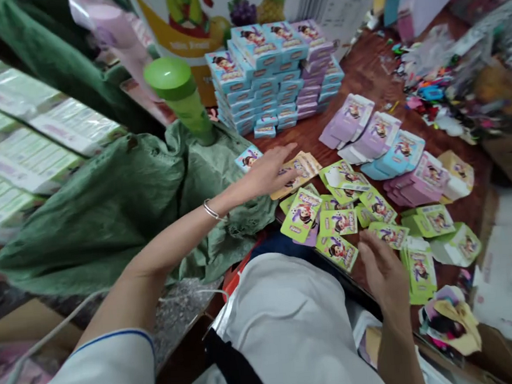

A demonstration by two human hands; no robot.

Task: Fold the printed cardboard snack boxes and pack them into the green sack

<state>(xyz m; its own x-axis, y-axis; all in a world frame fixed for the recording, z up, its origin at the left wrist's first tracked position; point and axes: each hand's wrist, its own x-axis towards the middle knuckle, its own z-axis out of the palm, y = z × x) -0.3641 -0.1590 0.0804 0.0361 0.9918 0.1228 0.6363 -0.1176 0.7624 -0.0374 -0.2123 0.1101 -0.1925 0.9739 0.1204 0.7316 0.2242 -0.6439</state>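
Observation:
My left hand [268,172], with a bracelet at the wrist, is stretched out flat over a fanned row of orange flat card boxes [301,171]. Its fingers are apart and seem to rest on them. A blue card box [249,157] lies just beyond that wrist. My right hand [385,273] is at the table's front edge, fingers loosely extended and holding nothing that I can see. Beside its fingertips is a loose spread of green flat card boxes [337,222], overlapping at various angles. More green boxes [420,271] lie to its right.
Small blue and purple boxes [269,68] are stacked at the back against a fruit carton [348,10]. Rows of purple boxes [372,134] and blue flattened boxes [396,154] lie right. A green-lidded bottle [177,98] stands on green cloth [129,206]. Colourful small items [433,95] are heaped far right.

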